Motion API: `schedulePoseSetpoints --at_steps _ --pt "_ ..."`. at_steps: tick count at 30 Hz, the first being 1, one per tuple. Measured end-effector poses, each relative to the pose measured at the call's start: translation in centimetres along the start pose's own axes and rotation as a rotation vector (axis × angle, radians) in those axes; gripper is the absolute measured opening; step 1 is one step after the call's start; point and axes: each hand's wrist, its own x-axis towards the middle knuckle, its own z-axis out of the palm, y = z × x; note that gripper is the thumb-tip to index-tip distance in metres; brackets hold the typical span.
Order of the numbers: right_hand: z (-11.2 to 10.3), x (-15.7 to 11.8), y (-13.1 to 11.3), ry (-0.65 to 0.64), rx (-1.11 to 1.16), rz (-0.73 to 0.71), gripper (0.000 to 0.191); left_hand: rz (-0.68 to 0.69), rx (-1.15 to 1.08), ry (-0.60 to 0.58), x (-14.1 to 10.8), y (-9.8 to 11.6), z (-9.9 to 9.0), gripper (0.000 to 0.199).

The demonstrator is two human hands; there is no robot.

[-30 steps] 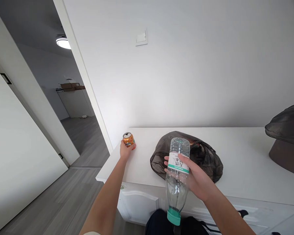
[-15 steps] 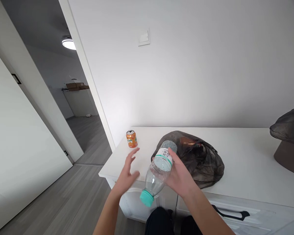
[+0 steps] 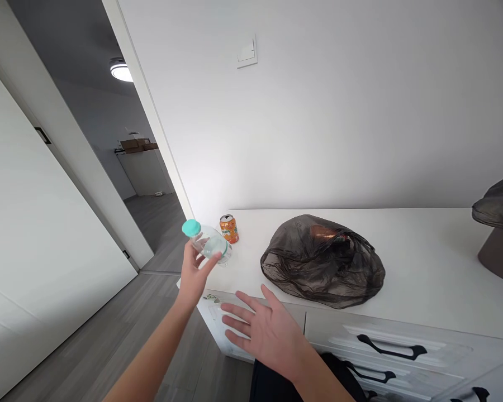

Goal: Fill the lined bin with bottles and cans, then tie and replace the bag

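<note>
Head view: left hand [image 3: 194, 274] curled around a clear, tilted bottle [image 3: 213, 245] beside the orange can [image 3: 229, 229], left on the counter [image 3: 427, 268]; right hand [image 3: 270, 332] spread wide, nearer than the dark bag [image 3: 314, 268].

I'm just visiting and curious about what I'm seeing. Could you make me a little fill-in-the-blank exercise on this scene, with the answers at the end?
1. The left hand holds a clear ____ with a green cap.
2. The open right hand holds ____.
3. In the picture, the orange can stands to the ____ of the dark plastic bag.
4. The white switch is mounted on the ____.

Missing words: bottle; nothing; left; wall.
</note>
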Motion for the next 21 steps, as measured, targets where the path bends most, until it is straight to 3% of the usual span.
schedulePoseSetpoints --at_steps 5,10,14,18,21 --pt "-6.1 -2.8 1.0 0.07 -0.008 -0.045 0.059 -0.14 0.108 0.048 4.4 -3.5 0.6 0.068" --pt "-11.0 -6.5 0.8 0.153 0.032 -0.04 0.062 -0.174 0.2 0.083 7.1 -5.9 2.0 0.076" --pt "-14.2 -8.9 0.3 0.205 0.14 -0.036 0.083 -0.161 0.208 0.103 8.8 -7.2 2.9 0.083" --pt "-16.1 -9.9 0.6 0.266 0.208 -0.076 0.117 -0.114 0.209 0.147 8.6 -7.6 3.6 0.093" --pt "-16.9 -10.3 0.9 0.289 0.176 -0.098 0.125 0.046 0.264 0.301 5.9 -6.4 4.6 0.093"
